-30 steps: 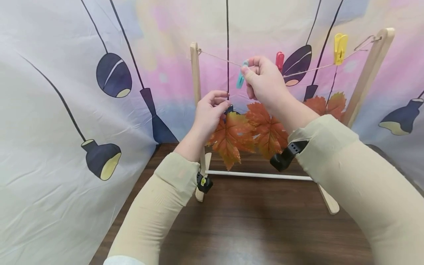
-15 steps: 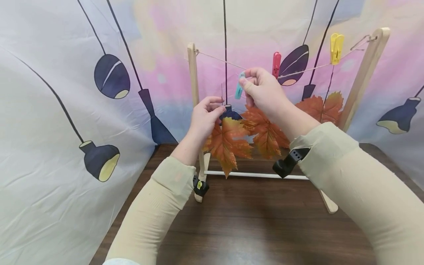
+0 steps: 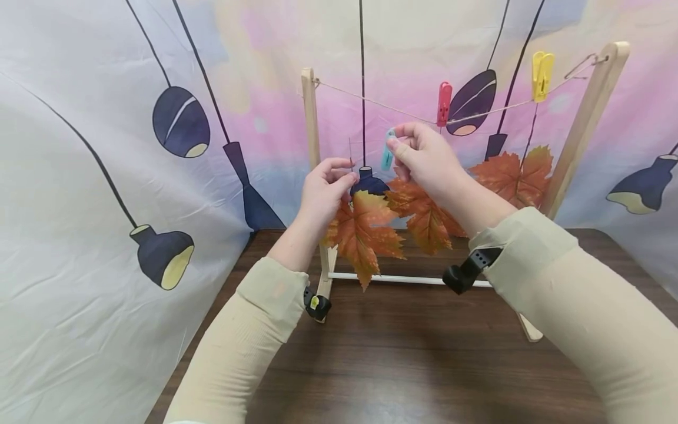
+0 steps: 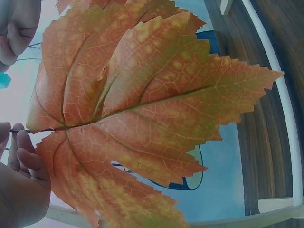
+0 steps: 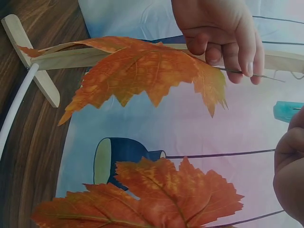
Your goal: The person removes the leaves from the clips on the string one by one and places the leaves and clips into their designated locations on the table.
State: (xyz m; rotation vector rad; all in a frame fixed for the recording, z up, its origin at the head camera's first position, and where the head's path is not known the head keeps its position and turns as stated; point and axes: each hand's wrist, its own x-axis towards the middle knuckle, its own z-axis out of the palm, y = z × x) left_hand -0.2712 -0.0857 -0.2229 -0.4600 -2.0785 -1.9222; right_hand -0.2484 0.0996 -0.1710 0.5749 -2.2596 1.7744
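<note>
My left hand (image 3: 324, 191) pinches the thin stem of an orange artificial maple leaf (image 3: 366, 229), which hangs below the fingers; the stem's end (image 5: 273, 77) sticks out above them in the right wrist view. My right hand (image 3: 426, 152) pinches a teal clothespin (image 3: 387, 158) between thumb and fingers, a little below the twine (image 3: 376, 102) and apart from it. On the twine, a red clothespin (image 3: 444, 105) stands over a second maple leaf (image 3: 431, 221), partly behind the right hand. Farther right, a yellow clothespin (image 3: 541, 76) holds a third leaf (image 3: 511, 176) by its stem.
The twine runs between two wooden posts (image 3: 311, 118) of a rack standing on a dark wood table (image 3: 402, 353). A white rod (image 3: 402, 278) joins the posts low down. Behind hangs a cloth backdrop (image 3: 95, 176) printed with lamps.
My right hand has lowered the teal clothespin from the twine's height to below it, and the twine now shows in full there. My left hand has dropped slightly with its leaf.
</note>
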